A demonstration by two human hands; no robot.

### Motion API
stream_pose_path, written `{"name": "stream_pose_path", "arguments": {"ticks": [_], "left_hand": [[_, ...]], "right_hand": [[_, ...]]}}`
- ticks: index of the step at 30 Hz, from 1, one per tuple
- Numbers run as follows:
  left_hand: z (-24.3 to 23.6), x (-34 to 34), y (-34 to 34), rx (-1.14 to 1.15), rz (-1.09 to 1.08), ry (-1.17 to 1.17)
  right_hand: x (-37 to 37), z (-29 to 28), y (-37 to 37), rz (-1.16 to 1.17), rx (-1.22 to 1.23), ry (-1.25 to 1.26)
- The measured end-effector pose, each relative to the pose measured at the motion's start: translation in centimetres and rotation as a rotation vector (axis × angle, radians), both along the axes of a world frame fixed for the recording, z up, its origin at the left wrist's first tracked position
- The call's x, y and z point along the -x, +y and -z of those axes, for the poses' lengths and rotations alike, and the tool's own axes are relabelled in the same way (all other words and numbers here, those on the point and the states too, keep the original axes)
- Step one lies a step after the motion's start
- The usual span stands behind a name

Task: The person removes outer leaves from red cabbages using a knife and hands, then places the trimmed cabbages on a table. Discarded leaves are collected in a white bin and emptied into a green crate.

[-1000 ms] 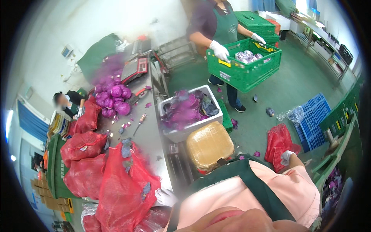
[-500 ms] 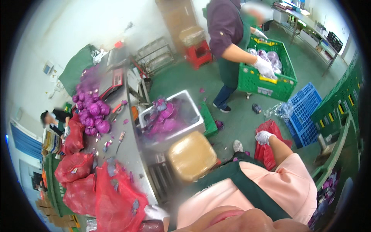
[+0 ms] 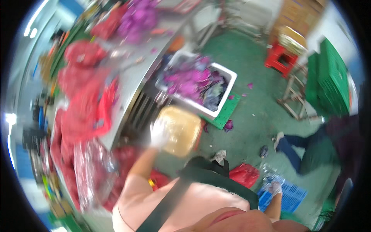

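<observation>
A: Where's that yellow stool (image 3: 181,129)?
B: On the green floor (image 3: 255,116), just beside the metal counter (image 3: 131,83), below the white tub (image 3: 222,83) of purple scraps. The gloved left hand (image 3: 159,133) is at its near edge, too blurry to tell whether the grip is clenched.
A: Other hand?
B: The right hand (image 3: 275,188), gloved, is low by a blue crate (image 3: 288,195); can't tell its grip. Red mesh sacks (image 3: 83,104) pile on the counter.

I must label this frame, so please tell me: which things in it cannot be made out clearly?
- Left hand, head view: motion blur hides whether it touches the yellow stool.
- Right hand, head view: small, low in frame; its grip is unclear.
- White crate contents: purple pieces blurred into one mass.
- Red mesh bags: smeared, contents unreadable.
- Other person: cut by the right rim.
</observation>
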State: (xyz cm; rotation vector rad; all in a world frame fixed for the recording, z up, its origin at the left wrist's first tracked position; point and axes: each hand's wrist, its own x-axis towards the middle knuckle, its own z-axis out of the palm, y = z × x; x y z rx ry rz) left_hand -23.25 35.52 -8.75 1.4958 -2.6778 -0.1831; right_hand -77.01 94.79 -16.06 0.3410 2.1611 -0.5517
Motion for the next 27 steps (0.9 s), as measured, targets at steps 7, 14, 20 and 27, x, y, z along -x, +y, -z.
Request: {"name": "stream_pose_path", "arguments": {"ticks": [7, 14, 20, 27], "left_hand": [[4.1, 1.1, -5.9, -0.089, -0.327, 0.048], [10.3, -0.3, -18.2, -0.193, -0.609, 0.086], [21.5, -4.1, -32.4, -0.219, -0.701, 0.031], [25.8, -4.4, -47.0, -0.595, -0.668, 0.179]], "right_hand": [[7.8, 3.0, -22.2, -0.305, 0.175, -0.086], [2.6, 9.5, -46.1, -0.659, 0.358, -0.146], [2.8, 19.0, -62.9, -0.365, 0.567, -0.138], [-1.4, 29.0, -73.7, -0.23, 0.326, 0.318]]}}
